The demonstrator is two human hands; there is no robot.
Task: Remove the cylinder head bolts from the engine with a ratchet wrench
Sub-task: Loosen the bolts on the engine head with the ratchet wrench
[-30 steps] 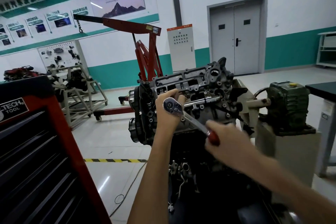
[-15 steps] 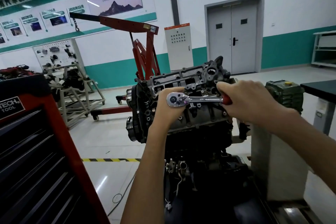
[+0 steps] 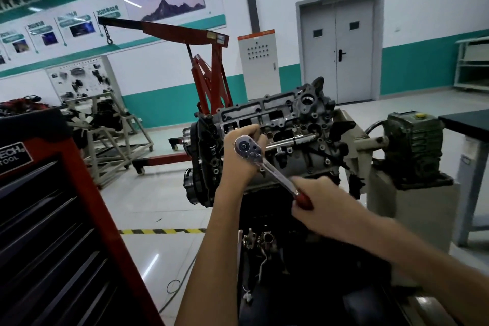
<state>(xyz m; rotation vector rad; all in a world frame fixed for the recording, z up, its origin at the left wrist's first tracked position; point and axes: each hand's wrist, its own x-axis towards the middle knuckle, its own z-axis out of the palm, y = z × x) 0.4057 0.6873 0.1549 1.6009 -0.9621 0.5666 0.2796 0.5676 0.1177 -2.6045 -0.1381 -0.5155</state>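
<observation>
The grey engine (image 3: 299,145) sits on a stand with its cylinder head facing me. A chrome ratchet wrench (image 3: 264,164) with a red handle has its round head against the cylinder head at the left. My left hand (image 3: 243,156) curls around the extension just behind the ratchet head. My right hand (image 3: 325,206) grips the red handle, which points down and to the right. The bolt under the socket is hidden by my left hand. A second chrome bar (image 3: 293,141) lies across the head.
A red and black tool cabinet (image 3: 47,219) stands close at the left. Behind the engine is a red engine crane (image 3: 209,71). The stand's green gearbox (image 3: 412,140) and a dark table (image 3: 468,124) are at the right. A cable lies on the floor (image 3: 174,286).
My right hand swung the ratchet handle up to level, then back down to the lower right. My left hand stayed at the ratchet head.
</observation>
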